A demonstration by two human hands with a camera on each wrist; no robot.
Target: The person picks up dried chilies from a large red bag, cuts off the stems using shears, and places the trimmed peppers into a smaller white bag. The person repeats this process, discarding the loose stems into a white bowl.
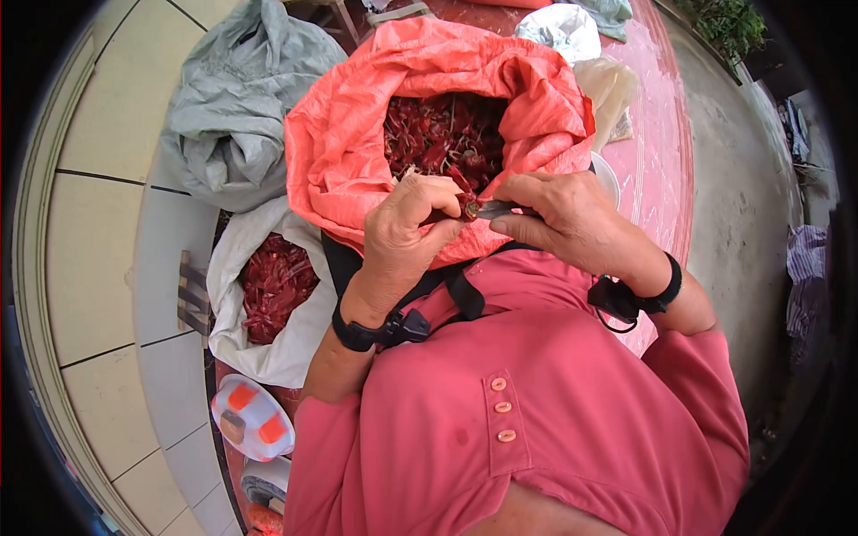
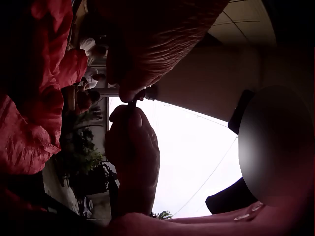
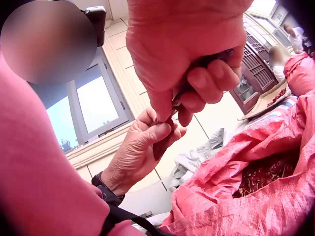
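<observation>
Over the near rim of a red woven sack (image 1: 536,107), both hands meet at a red chili pepper (image 1: 468,207). My left hand (image 1: 407,228) pinches the pepper between thumb and fingers, its cut or stem end facing right. My right hand (image 1: 576,219) grips a small dark-handled tool with a grey blade (image 1: 494,210), whose tip is right at the pepper. In the right wrist view the fingers curl round its dark handle (image 3: 216,57). Dark red dried chilies (image 1: 433,134) with stems fill the sack. The left wrist view is dark, with both hands nearly touching.
Left of the red sack, a white sack (image 1: 234,259) holds red chilies (image 1: 277,286). Behind it slumps a grey sack (image 1: 241,98). A patterned plastic basin (image 1: 279,413) lies nearer my body. A white bowl (image 1: 608,183) stands at the right. Other people appear in the right wrist view's background.
</observation>
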